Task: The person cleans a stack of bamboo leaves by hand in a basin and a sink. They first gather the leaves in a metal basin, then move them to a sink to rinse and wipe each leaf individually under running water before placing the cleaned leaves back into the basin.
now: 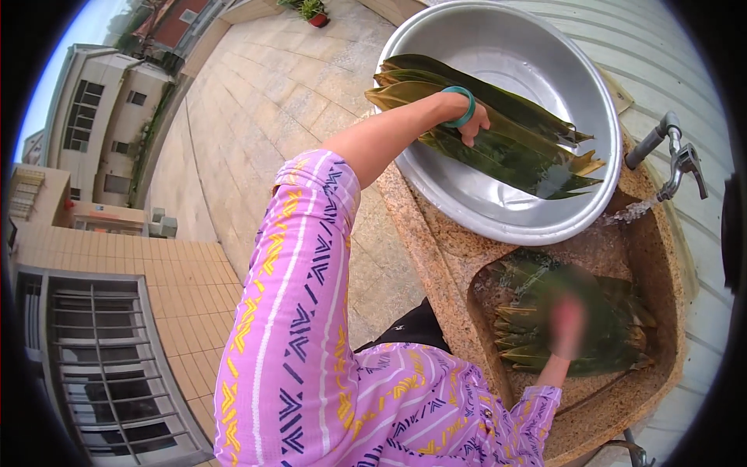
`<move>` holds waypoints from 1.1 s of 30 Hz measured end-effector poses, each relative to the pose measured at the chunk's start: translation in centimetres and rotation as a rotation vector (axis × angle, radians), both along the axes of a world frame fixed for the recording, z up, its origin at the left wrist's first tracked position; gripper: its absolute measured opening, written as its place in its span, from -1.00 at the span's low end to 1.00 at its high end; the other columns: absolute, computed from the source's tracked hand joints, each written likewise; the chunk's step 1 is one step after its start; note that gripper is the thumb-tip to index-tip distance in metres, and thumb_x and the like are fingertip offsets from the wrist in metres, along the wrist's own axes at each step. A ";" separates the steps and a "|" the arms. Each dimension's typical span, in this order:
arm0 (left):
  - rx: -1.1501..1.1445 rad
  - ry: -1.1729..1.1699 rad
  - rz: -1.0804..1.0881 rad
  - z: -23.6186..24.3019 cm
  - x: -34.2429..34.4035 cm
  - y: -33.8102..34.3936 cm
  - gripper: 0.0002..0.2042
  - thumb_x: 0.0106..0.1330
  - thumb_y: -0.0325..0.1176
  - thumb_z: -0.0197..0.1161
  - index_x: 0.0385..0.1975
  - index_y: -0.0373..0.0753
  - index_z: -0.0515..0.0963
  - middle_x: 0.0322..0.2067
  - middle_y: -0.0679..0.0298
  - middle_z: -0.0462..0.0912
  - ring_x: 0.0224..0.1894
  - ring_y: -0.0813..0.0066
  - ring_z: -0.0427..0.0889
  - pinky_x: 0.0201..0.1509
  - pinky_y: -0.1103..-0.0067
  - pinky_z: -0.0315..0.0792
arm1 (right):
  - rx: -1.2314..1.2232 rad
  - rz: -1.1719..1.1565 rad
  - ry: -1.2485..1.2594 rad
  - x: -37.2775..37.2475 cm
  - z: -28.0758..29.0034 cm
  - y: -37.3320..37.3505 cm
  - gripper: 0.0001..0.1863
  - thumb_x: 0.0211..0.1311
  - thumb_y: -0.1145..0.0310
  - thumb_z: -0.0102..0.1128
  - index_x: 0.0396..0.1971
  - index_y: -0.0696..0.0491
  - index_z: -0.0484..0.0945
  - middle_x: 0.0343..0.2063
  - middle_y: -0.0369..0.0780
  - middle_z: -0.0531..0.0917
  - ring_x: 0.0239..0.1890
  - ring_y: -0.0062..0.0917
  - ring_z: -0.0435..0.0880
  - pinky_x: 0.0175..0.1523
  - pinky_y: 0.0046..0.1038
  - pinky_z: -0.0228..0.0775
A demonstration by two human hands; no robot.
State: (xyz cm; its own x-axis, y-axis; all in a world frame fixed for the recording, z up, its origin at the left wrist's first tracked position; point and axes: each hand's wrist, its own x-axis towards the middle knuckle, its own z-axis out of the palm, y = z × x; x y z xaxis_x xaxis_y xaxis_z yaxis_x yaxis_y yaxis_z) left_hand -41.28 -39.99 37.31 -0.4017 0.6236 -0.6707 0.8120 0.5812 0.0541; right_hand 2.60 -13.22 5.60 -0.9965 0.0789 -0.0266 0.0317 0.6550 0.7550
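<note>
My left hand (469,123), with a green bangle at the wrist, is closed on a layered bunch of long green bamboo leaves (521,152). That bunch lies slantwise in a big silver metal basin (599,109), its stem ends reaching over the left rim. Down in the speckled stone sink (671,350), my right hand (568,317) rests on another pile of wet bamboo leaves (529,311). Blur covers the right hand, so its fingers cannot be made out.
Water runs into the sink from a metal tap (685,167) on the right. The basin stands across the sink's far end. A corrugated pale wall (646,47) rises at the right. Tiled paving (288,101) spreads out left, with a potted plant (315,14) at the far side.
</note>
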 end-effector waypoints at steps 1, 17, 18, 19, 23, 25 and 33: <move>-0.048 0.082 -0.027 -0.1 0.4 0.1 -0.47 -0.07 -0.31 0.24 0.00 -0.18 0.35 -0.18 0.12 0.52 -0.08 0.19 0.46 -0.03 0.45 0.34 | 0.588 0.081 -0.062 0.8 -1.0 1.0 -0.62 0.26 0.34 -0.20 0.06 0.13 0.23 0.03 -0.15 0.34 0.04 -0.50 0.34 0.17 -0.51 0.14; 0.545 0.725 -0.138 1.2 5.6 -0.1 -0.87 0.01 -0.33 0.15 -0.42 -0.12 0.48 -0.48 0.25 0.52 -0.37 0.33 0.54 -0.34 0.46 0.33 | -0.949 0.046 0.229 -1.3 11.5 -2.0 -0.70 0.11 0.38 -0.02 -0.14 0.14 0.42 -0.15 -0.12 0.48 -0.14 -0.32 0.46 -0.02 -0.37 0.30; 0.565 0.713 -0.148 1.7 6.1 -0.3 -0.90 0.01 -0.33 0.14 -0.47 -0.12 0.49 -0.52 0.26 0.52 -0.40 0.33 0.54 -0.34 0.46 0.33 | -1.308 -0.185 -0.172 -2.9 16.8 -3.6 -0.72 0.11 0.40 -0.02 -0.16 0.14 0.42 -0.20 -0.13 0.50 -0.21 -0.34 0.48 -0.08 -0.37 0.33; 0.660 0.722 -0.182 2.4 6.4 0.1 -0.94 0.00 -0.34 0.12 -0.54 -0.13 0.49 -0.57 0.27 0.51 -0.44 0.35 0.55 -0.34 0.46 0.33 | -1.296 -0.176 -0.163 -2.4 16.2 -1.9 -0.72 0.11 0.40 -0.02 -0.16 0.14 0.42 -0.20 -0.13 0.50 -0.21 -0.34 0.48 -0.08 -0.37 0.33; 0.876 0.676 -0.351 4.3 11.0 0.1 -0.95 -0.06 -0.37 0.10 -0.61 -0.16 0.45 -0.62 0.28 0.50 -0.51 0.37 0.55 -0.46 0.49 0.36 | -1.858 -0.515 0.494 -5.9 26.1 -3.1 -0.66 0.15 0.40 0.03 -0.07 0.21 0.40 -0.38 -0.28 0.58 -0.45 -0.71 0.47 -0.37 -0.68 0.32; 1.048 0.577 -0.508 5.3 14.5 1.4 -0.94 -0.09 -0.36 0.10 -0.66 -0.16 0.43 -0.65 0.29 0.49 -0.54 0.38 0.55 -0.50 0.51 0.36 | -1.952 -0.368 0.609 -8.6 32.7 -3.4 -0.67 0.24 0.23 -0.05 -0.13 0.15 0.47 -0.32 -0.27 0.58 -0.42 -0.75 0.45 -0.37 -0.72 0.28; 1.052 -0.078 -1.206 3.6 31.3 6.8 -0.87 -0.09 -0.30 0.15 -0.59 -0.20 0.49 -0.55 0.22 0.53 -0.49 0.31 0.52 -0.51 0.46 0.36 | -1.807 1.035 0.016 -22.8 51.8 -21.5 -0.59 0.20 0.14 -0.21 -0.09 0.07 0.41 -0.25 -0.18 0.54 -0.20 -0.40 0.50 -0.08 -0.43 0.30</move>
